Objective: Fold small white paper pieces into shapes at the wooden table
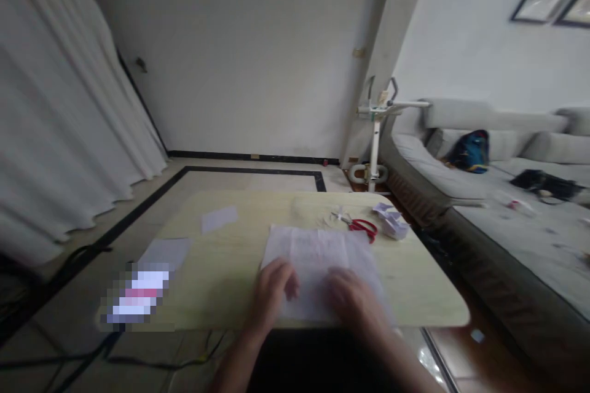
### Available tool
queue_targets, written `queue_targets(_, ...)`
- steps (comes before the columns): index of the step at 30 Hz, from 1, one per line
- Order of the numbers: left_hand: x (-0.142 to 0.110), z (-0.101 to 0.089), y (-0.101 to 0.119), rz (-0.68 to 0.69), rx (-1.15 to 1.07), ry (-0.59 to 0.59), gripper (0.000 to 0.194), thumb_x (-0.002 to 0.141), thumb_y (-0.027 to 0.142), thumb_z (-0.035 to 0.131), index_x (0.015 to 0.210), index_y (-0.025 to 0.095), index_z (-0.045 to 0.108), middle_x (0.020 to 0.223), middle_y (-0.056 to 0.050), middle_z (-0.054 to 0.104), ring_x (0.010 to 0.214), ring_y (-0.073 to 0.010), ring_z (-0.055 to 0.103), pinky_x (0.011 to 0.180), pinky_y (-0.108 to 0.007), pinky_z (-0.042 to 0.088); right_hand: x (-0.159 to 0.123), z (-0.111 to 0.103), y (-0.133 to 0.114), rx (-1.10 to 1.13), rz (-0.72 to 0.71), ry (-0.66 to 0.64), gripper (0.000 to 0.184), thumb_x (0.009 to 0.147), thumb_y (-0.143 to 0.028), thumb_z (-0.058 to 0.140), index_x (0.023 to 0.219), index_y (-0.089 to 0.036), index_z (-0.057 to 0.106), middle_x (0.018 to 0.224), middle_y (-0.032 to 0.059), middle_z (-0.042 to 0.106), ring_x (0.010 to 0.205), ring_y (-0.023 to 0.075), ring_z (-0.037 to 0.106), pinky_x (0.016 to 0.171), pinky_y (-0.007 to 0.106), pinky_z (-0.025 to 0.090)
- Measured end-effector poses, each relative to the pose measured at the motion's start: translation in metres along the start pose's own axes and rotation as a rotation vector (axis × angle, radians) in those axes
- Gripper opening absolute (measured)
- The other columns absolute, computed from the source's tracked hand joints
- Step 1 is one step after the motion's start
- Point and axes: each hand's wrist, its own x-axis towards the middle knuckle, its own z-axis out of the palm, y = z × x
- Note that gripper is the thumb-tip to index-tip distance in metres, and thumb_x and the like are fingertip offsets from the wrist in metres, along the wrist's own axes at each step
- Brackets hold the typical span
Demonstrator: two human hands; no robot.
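A white sheet of paper (318,245) with fold creases lies near the front edge of the light wooden table (221,282). My left hand (276,282) rests over the paper's left side, its fingers loosely bent and apart, with nothing seen in them. Over the right half of the sheet is my right hand (350,295), palm down; motion smears its fingers. Just beyond the paper's far right corner lie red-handled scissors (364,227), with thin white scraps (338,215) by their blades. Crumpled paper (391,221) sits to their right.
Smaller paper pieces lie at the table's left: a far one (219,219) and a nearer one (163,252), beside a pixelated bright object (138,295). Black cables (161,365) run below on the floor. A grey sofa (534,227) stands right, white exercise equipment (375,141) behind.
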Motion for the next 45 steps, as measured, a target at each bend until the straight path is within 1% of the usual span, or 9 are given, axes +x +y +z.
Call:
queue_targets(3,0.004,0.005,-0.005,-0.006,-0.004,-0.019,0.034,0.087,0.038,0.050,0.060,0.018,0.055,0.050,0.002,0.054,0.044,-0.0111,0.051,0.046,-0.022,0.038,-0.002,0.004,0.017,0.038,-0.057,0.055,0.013,0.089,-0.018,0.054,0.093,-0.022,0.066,0.111,0.0112,0.067,0.094,0.0257,0.066,0.077,0.037,0.054)
queue_targets(9,0.007,0.016,-0.017,-0.016,0.009,-0.049,0.033,0.086,0.037,0.049,0.061,0.018,0.057,0.052,0.000,0.057,0.043,-0.0114,0.052,0.045,-0.022,0.038,-0.002,0.009,0.035,0.028,-0.091,0.064,0.017,0.088,-0.020,0.054,0.094,-0.026,0.069,0.110,0.0104,0.069,0.093,0.0261,0.069,0.076,0.037,0.058)
queue_targets(13,0.006,0.017,-0.019,-0.031,0.002,-0.093,0.032,0.085,0.038,0.050,0.060,0.018,0.057,0.051,0.000,0.056,0.044,-0.0121,0.051,0.046,-0.023,0.039,0.001,0.004,0.029,0.016,-0.067,0.050,0.016,0.088,-0.019,0.055,0.096,-0.024,0.068,0.109,0.0106,0.068,0.093,0.0254,0.067,0.078,0.037,0.057)
queue_targets(18,0.001,0.012,-0.015,-0.068,0.031,-0.089,0.035,0.084,0.042,0.053,0.058,0.019,0.057,0.048,0.001,0.056,0.045,-0.0123,0.050,0.047,-0.022,0.039,0.004,0.003,0.014,-0.003,0.019,0.023,0.018,0.079,-0.006,0.056,0.080,-0.021,0.066,0.086,0.0063,0.068,0.076,0.0199,0.063,0.066,0.029,0.053)
queue_targets(25,0.003,0.007,-0.018,-0.135,-0.009,-0.072,0.039,0.074,0.053,0.062,0.056,0.019,0.057,0.048,0.002,0.057,0.041,-0.0124,0.051,0.041,-0.022,0.038,0.009,-0.003,0.020,0.219,0.079,0.223,0.014,0.081,-0.014,0.059,0.085,-0.020,0.070,0.099,0.0087,0.071,0.088,0.0205,0.066,0.078,0.031,0.053)
queue_targets(29,-0.001,0.007,-0.013,-0.129,-0.002,-0.081,0.036,0.075,0.049,0.063,0.056,0.019,0.058,0.050,0.001,0.058,0.044,-0.0129,0.054,0.044,-0.022,0.041,0.019,-0.033,0.051,0.459,0.272,0.356,0.016,0.084,-0.030,0.061,0.084,-0.017,0.070,0.097,0.0106,0.073,0.078,0.0198,0.068,0.067,0.030,0.056)
queue_targets(35,-0.006,0.004,-0.014,-0.082,0.012,-0.089,0.036,0.079,0.047,0.060,0.056,0.020,0.056,0.050,0.003,0.056,0.045,-0.0121,0.052,0.046,-0.021,0.042,0.042,-0.101,0.140,0.349,0.361,0.463,0.038,0.083,-0.051,0.059,0.089,-0.015,0.070,0.088,0.0117,0.074,0.078,0.0225,0.068,0.069,0.032,0.053)
queue_targets(39,-0.003,0.001,-0.025,-0.079,0.029,-0.135,0.038,0.079,0.051,0.058,0.056,0.020,0.056,0.050,0.003,0.056,0.044,-0.0124,0.050,0.043,-0.021,0.041,0.049,-0.127,0.179,0.161,0.373,0.367,0.028,0.080,-0.043,0.060,0.080,-0.016,0.069,0.072,0.0075,0.071,0.066,0.0209,0.064,0.061,0.029,0.048)
queue_targets(45,-0.003,-0.002,-0.028,-0.057,0.080,-0.173,0.040,0.084,0.051,0.054,0.059,0.020,0.056,0.053,0.003,0.056,0.048,-0.0131,0.052,0.047,-0.022,0.043,0.047,-0.126,0.191,-0.135,0.317,0.257,0.011,0.078,-0.021,0.058,0.075,-0.019,0.068,0.079,0.0062,0.069,0.075,0.0206,0.062,0.071,0.030,0.044)
